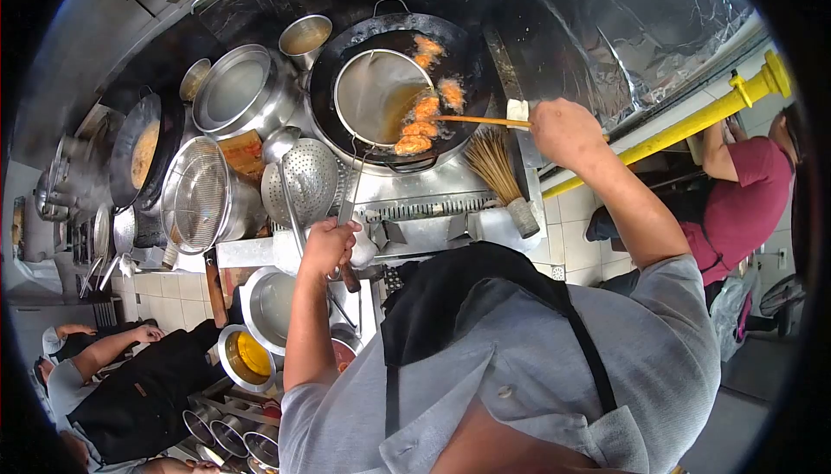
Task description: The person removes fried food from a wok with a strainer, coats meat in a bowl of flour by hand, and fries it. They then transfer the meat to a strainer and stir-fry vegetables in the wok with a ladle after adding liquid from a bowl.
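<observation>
A large black wok (351,31) of dark oil holds several orange-brown fried pieces (417,128) along its right side. My left hand (327,247) is closed around the handle of a round mesh strainer (370,84), whose bowl lies over the wok's left half. My right hand (564,132), at the right of the wok, grips long wooden chopsticks (485,120), their tips at the fried pieces. Just left of my left hand are a steel ladle (281,144) and a perforated skimmer (299,181).
A bamboo brush (498,167) stands right of the wok. Steel pots (234,89), a wire basket (196,195) and another wok (138,149) fill the left. A yellow pipe (684,132) runs at right. Co-workers are at lower left (138,387) and far right (740,201).
</observation>
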Motion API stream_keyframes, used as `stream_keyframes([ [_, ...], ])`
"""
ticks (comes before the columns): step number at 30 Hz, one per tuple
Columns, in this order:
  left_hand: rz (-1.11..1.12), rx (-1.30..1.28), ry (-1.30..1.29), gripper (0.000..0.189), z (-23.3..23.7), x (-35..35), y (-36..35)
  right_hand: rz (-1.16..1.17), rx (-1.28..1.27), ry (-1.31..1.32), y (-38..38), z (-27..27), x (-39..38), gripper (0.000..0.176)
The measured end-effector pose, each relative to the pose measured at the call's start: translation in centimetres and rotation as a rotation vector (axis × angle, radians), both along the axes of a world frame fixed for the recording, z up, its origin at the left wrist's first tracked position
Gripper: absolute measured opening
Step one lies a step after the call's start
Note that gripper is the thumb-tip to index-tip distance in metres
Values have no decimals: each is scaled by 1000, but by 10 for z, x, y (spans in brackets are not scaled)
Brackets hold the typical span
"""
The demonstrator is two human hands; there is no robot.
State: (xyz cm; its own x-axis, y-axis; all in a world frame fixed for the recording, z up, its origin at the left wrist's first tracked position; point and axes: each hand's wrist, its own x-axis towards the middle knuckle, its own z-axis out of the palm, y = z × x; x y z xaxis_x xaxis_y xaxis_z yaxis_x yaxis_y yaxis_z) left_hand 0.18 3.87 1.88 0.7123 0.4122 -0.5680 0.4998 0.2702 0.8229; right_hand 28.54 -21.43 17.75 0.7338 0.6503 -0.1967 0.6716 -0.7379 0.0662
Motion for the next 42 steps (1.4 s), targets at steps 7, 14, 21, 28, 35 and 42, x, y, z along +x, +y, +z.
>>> stream_keyframes([
  [7,2,-6,24,13,4,0,-4,9,33,-77,2,-1,5,19],
  [14,-14,2,-1,13,6,-3,-8,43,14,-82,10,2,4,18],
  [21,-96,48,-35,14,2,-10,-17,165,-53,-126,39,19,-2,21],
  [28,-266,223,24,17,12,-5,-4,234,-89,-107,78,12,-6,21],
  [35,-208,696,2,24,3,-2,-4,178,-78,-117,59,19,9,20],
  [42,-158,721,40,25,-2,4,5,121,-106,-98,35,30,13,21],
])
